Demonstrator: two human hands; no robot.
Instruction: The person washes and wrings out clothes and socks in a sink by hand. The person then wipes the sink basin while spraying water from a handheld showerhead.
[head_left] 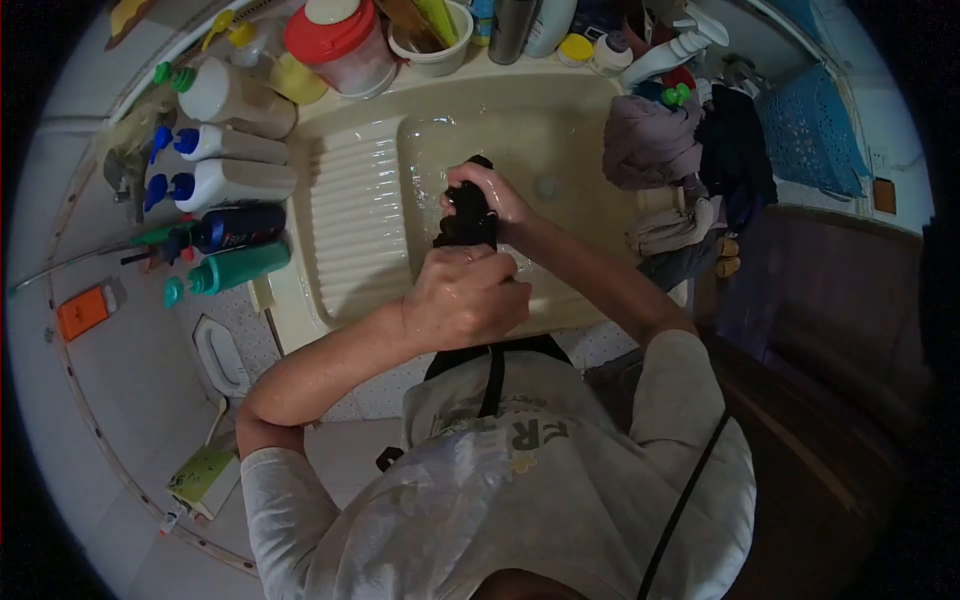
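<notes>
The cream sink (590, 270) looks wet, with a ribbed washboard (355, 215) along its left side and a drain (547, 187) right of its middle. Over the sink, nearer its near edge, the left hand (468, 300) is closed round one end of a black cloth (468, 215); the right hand (500, 200) grips it farther up. Bottles (235, 185) line the left edge, a red-lidded tub (340, 50) and a white bowl (440, 50) the far edge. Clothes (655, 140) are heaped at the right edge, a blue basket (815, 135) beyond. Speckled flooring (375, 390) shows below. The shirt (540, 480) reads "FR", the rest unclear; red lettering on the dark blue bottle (240, 229) is too small to read.
</notes>
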